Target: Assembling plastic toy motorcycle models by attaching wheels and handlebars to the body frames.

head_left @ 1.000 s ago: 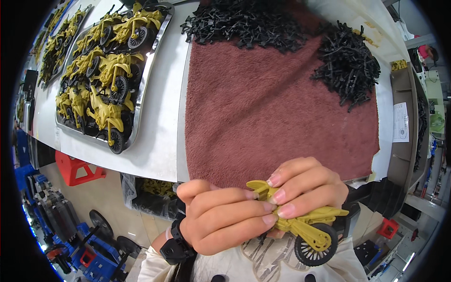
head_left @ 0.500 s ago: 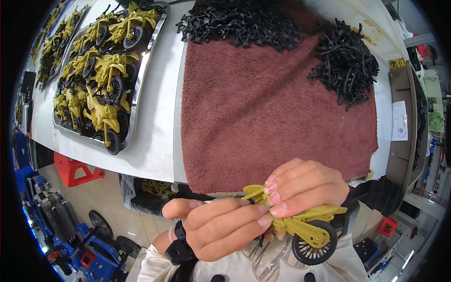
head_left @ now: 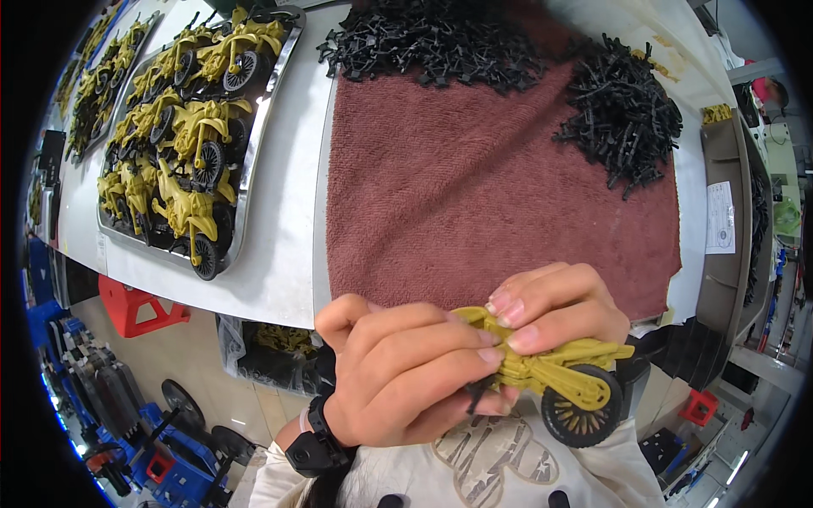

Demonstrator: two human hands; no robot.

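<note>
Between my two hands is a yellow toy motorcycle [head_left: 569, 378], held in the air just off the near edge of the table. Its black spoked wheel points to the right. My left hand [head_left: 415, 368] is closed around the front end, and its fingers hide most of that part. From above, my right hand [head_left: 559, 309] grips the top of the body with bent fingers. A small black piece sticks out below my left fingers; I cannot make out what it is. A black device is strapped to my left wrist.
A reddish-brown towel [head_left: 474, 203] covers the table ahead, with piles of small black plastic parts [head_left: 627, 114] at its far side. To the left stands a metal tray [head_left: 246, 203] full of yellow toy motorcycles. A grey bin [head_left: 724, 169] is at the right; a red stool [head_left: 140, 309] stands below left.
Both hands and the toy motorcycle have risen slightly toward the towel. My left fingers have shifted over the front end, and the right fingers have lifted and bent more.
</note>
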